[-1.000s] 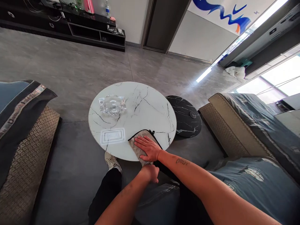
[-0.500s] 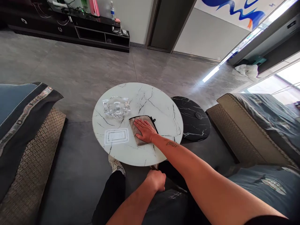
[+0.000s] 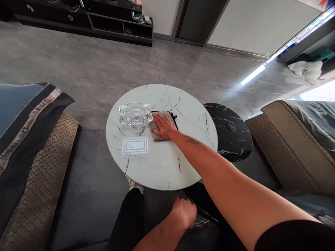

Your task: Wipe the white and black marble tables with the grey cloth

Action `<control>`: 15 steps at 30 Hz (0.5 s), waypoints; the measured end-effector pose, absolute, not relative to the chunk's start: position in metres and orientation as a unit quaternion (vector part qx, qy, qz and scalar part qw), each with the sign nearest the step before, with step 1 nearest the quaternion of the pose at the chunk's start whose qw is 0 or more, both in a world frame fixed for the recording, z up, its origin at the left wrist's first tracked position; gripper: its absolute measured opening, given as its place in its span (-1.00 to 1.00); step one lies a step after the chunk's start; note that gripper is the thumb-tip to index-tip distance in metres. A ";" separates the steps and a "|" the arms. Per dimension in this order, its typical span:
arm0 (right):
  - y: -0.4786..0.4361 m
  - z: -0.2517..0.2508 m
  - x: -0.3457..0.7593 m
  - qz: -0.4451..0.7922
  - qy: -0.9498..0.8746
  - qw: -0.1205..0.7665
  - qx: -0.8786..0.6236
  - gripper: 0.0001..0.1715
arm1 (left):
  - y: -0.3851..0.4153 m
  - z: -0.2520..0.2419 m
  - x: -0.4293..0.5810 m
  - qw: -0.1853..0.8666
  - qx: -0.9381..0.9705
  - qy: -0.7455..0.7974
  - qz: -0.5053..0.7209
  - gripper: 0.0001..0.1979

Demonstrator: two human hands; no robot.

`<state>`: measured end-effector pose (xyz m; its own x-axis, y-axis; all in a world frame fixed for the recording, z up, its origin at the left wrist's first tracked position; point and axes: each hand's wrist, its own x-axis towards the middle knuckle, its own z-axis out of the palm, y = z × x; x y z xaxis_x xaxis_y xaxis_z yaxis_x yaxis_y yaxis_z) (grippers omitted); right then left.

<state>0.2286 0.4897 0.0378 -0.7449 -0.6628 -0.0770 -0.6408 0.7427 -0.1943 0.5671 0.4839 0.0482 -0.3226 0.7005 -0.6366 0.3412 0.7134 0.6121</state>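
Observation:
My right hand [image 3: 164, 126] lies flat, fingers stretched out, on a folded grey-brown cloth [image 3: 159, 137] with black edging and a small black loop. The cloth rests on a round white marble-patterned table [image 3: 159, 170]. Just left of my fingertips stands a clear, star-shaped glass dish [image 3: 134, 116], very close to the cloth's edge. Below the dish, a white rectangular patch of light [image 3: 135, 145] shows on the tabletop. My left hand [image 3: 184, 212] is closed in a fist over my lap, below the near table edge; nothing sticks out of it.
A lower black oval table [image 3: 232, 139] with a round disc in its top adjoins on the right. Sofas flank both sides, the left sofa [image 3: 49, 153] and the right sofa [image 3: 295, 139]. A black TV cabinet [image 3: 110, 33] stands along the far wall.
My right hand and the cloth have slid away from me across the tabletop, nearer the glass dish. The left fist has shifted slightly right and down. The view has tilted downward.

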 end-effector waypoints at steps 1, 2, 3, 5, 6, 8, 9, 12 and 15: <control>0.489 0.038 0.223 -0.079 0.931 0.069 -0.350 -0.02 | 0.485 0.048 0.567 0.483 0.328 0.790 0.189 -0.42; 0.488 0.037 0.216 -0.080 0.931 0.069 -0.349 -0.02 | 0.485 0.048 0.567 0.485 0.327 0.788 0.192 -0.41; 0.487 0.037 0.210 -0.082 0.931 0.068 -0.348 -0.02 | 0.485 0.048 0.567 0.485 0.325 0.788 0.194 -0.41; 0.486 0.037 0.197 -0.088 0.931 0.067 -0.348 -0.02 | 0.485 0.048 0.566 0.485 0.318 0.789 0.202 -0.41; 0.485 0.037 0.190 -0.092 0.930 0.067 -0.349 -0.03 | 0.484 0.048 0.566 0.485 0.314 0.789 0.208 -0.41; 0.484 0.037 0.173 -0.097 0.930 0.066 -0.349 -0.03 | 0.482 0.048 0.565 0.488 0.304 0.789 0.217 -0.39; 0.484 0.036 0.165 -0.100 0.930 0.066 -0.349 -0.02 | 0.480 0.049 0.564 0.491 0.298 0.789 0.219 -0.38; 0.483 0.034 0.135 -0.107 0.931 0.065 -0.343 -0.01 | 0.475 0.050 0.562 0.496 0.282 0.791 0.223 -0.36; 0.480 0.032 0.101 -0.109 0.932 0.066 -0.338 0.00 | 0.471 0.052 0.558 0.501 0.273 0.788 0.231 -0.32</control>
